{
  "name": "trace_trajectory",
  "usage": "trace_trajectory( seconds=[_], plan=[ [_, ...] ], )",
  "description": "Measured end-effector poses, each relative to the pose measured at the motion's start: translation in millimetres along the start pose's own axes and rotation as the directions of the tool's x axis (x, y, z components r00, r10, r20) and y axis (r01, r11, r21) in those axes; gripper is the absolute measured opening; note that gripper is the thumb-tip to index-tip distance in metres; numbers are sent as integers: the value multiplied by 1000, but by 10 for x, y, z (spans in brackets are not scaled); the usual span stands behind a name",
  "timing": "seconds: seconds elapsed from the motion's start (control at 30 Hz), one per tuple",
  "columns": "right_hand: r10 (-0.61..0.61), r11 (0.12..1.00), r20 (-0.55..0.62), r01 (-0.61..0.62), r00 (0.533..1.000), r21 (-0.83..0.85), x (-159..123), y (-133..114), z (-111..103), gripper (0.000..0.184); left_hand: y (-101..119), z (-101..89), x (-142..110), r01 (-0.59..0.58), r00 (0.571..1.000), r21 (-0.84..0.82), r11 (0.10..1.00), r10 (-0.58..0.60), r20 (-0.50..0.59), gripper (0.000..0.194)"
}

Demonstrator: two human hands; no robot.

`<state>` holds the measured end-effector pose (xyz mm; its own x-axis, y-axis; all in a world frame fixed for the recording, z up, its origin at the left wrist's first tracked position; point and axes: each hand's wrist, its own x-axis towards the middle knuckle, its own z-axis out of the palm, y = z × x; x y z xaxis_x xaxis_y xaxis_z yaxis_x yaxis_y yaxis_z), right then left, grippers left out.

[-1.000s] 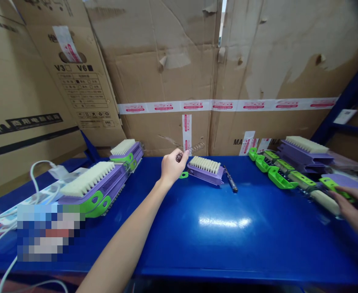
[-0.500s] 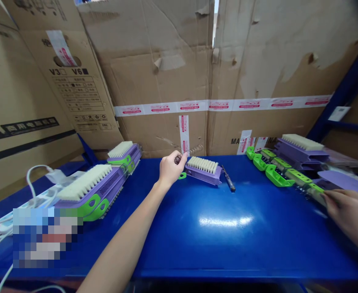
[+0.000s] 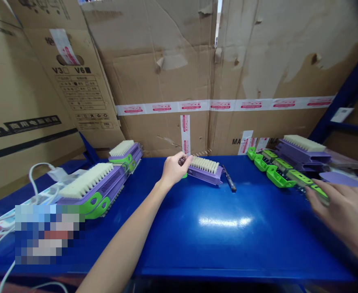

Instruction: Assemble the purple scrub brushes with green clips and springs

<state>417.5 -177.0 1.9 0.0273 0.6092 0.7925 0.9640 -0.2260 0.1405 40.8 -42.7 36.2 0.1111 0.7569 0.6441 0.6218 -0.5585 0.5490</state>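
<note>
My left hand (image 3: 175,170) is closed around a thin metal coil spring (image 3: 205,154); more dark coils show between the fingers. It is held by the near-left end of a purple brush body (image 3: 206,176) with cream bristles, and a bit of green shows under the hand. A dark slim screwdriver-like tool (image 3: 229,179) lies right of that brush. At the right, my right hand (image 3: 345,215), slightly blurred, has its fingers closed on a green-and-grey part (image 3: 321,194) at the near end of a row; the fingertips are partly hidden.
Purple brushes with green ends (image 3: 88,191) stand at the left beside a power strip with white cables (image 3: 35,179). Green end pieces (image 3: 279,178) and stacked purple bodies (image 3: 304,150) lie at the right. Cardboard (image 3: 163,81) walls the blue table's (image 3: 172,228) back.
My right hand has moved left along the row of green-and-grey parts, and the part at its fingers has shifted left with it. My left hand keeps the spring, slightly further right.
</note>
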Motion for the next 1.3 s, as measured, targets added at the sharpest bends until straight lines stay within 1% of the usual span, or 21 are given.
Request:
trace_trajectory(
  seconds=[0.03, 0.07, 0.13, 0.17, 0.23, 0.33, 0.4, 0.5, 0.6, 0.63, 0.7, 0.8, 0.83, 0.9, 1.0, 1.1, 1.2, 1.3],
  plan=[
    [-78, 997, -15, 78, 997, 12, 33, -84, -45, 46, 18, 9, -9, -3, 998, -41, 999, 5, 64, 35],
    [-154, 985, -41, 156, 987, 67, 60, -177, -84, 44, 42, 20, -20, 3, 991, -85, 996, 8, 131, 34],
    [-271, 928, -99, 287, 957, 238, 88, -386, -150, 43, 111, 46, -48, 34, 964, -176, 984, 14, 264, 33],
    [-315, 888, -110, 333, 943, 316, 90, -502, -179, 45, 156, 60, -65, 54, 946, -219, 974, 20, 325, 32],
    [-383, 822, -91, 384, 919, 422, 81, -742, -229, 53, 260, 83, -103, 92, 906, -293, 952, 43, 422, 31],
    [-431, 749, -108, 422, 896, 510, 74, -1058, -287, 59, 424, 105, -164, 124, 855, -364, 923, 87, 511, 28],
    [-435, 715, -141, 436, 889, 546, 82, -1196, -312, 53, 511, 115, -199, 145, 830, -403, 904, 111, 547, 27],
    [-410, 690, -176, 431, 895, 582, 89, -1267, -331, 42, 579, 134, -233, 198, 802, -442, 875, 115, 586, 27],
    [-376, 688, -192, 412, 906, 598, 69, -1199, -330, 33, 579, 164, -244, 220, 799, -451, 865, 106, 592, 29],
    [-364, 697, -186, 400, 912, 595, 62, -1148, -322, 32, 568, 174, -242, 211, 808, -446, 870, 102, 581, 30],
    [-321, 743, -172, 361, 931, 564, 59, -1010, -293, 30, 531, 185, -228, 164, 844, -410, 897, 88, 529, 31],
    [-222, 855, -160, 271, 962, 443, 93, -731, -221, 27, 432, 176, -185, 40, 913, -256, 966, 68, 402, 30],
    [-190, 892, -170, 242, 967, 383, 111, -628, -193, 26, 388, 167, -166, -3, 930, -179, 984, 68, 361, 28],
    [-151, 948, -192, 197, 970, 250, 143, -424, -132, 30, 285, 147, -130, -67, 951, -22, 998, 70, 302, 25],
    [-112, 984, -194, 137, 974, 117, 152, -154, -31, 36, 128, 119, -89, -105, 963, 129, 986, 69, 259, 22],
    [-60, 994, -171, 74, 983, 75, 109, 34, 74, 35, 24, 105, -71, -98, 970, 180, 979, 53, 237, 23],
    [-36, 998, -133, 43, 990, 55, 61, 120, 143, 34, -1, 106, -72, -96, 972, 192, 977, 50, 228, 24],
    [-57, 998, -94, 59, 994, 18, 46, 132, 161, 36, 25, 116, -83, -119, 968, 206, 971, 67, 240, 25]
  ],
)
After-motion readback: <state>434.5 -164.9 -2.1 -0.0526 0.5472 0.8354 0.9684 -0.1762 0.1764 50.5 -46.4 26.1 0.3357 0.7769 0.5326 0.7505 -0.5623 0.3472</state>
